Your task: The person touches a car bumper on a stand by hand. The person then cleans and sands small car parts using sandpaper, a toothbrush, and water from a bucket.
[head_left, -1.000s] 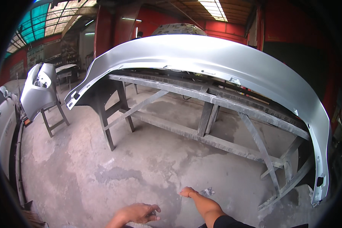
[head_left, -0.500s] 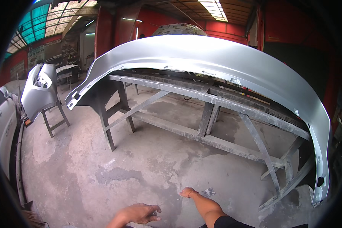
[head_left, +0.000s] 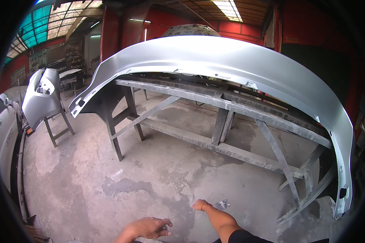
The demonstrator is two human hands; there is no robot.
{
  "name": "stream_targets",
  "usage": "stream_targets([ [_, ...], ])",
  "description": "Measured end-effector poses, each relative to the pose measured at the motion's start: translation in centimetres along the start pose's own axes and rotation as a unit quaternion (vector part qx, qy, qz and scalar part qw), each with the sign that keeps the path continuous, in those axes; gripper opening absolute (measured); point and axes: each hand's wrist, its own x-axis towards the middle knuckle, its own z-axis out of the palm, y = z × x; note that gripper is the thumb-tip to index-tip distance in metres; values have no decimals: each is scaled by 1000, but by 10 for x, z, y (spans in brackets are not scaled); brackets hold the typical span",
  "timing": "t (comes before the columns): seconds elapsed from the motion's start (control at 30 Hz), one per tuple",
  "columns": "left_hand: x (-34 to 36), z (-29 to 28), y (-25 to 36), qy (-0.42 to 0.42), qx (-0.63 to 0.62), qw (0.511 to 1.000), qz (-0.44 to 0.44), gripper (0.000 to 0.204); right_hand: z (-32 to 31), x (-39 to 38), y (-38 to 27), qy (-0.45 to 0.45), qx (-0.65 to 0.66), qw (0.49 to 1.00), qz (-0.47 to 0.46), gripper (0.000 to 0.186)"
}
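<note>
My left hand is low in the view, its fingers loosely bent and spread, with nothing in them. To its right, my right hand is held out over the floor with its fingers curled in; whatever they may hold cannot be made out. A thin band circles that wrist. Beyond both hands, and apart from them, a large silver car bumper arches over a grey-smeared metal stand. Slots and clip holes line the bumper's lower edge, and its two ends hang down at left and right.
A small greyish scrap lies on the stained concrete floor near my right forearm. Another silver bumper rests on a dark stand at the left. A light-coloured car lines the left edge. The stand's slanted legs reach toward the lower right.
</note>
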Motion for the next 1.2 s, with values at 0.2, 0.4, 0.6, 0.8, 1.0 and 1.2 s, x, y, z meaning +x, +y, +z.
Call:
stream_targets([
  [0.2,1,-2,1,-1,1,1000,4,58,-1,-5,-1,2,26,1000,6,53],
  [0.4,1,1,-2,7,-1,1000,14,57,-2,-8,-6,22,-17,1000,1,51],
  [0.6,0,-4,5,5,-5,1000,2,56,-5,-8,-4,12,40,999,8,52],
  [0.8,-1,-6,8,-12,0,1000,-13,57,-9,-15,-7,-5,53,999,-2,52],
  [1.0,-2,-2,7,-10,-10,1000,-16,56,-3,-15,-8,66,24,998,-5,49],
  [1.2,-2,5,5,83,-24,995,40,40,-9,-22,-11,47,-7,998,-43,52],
])
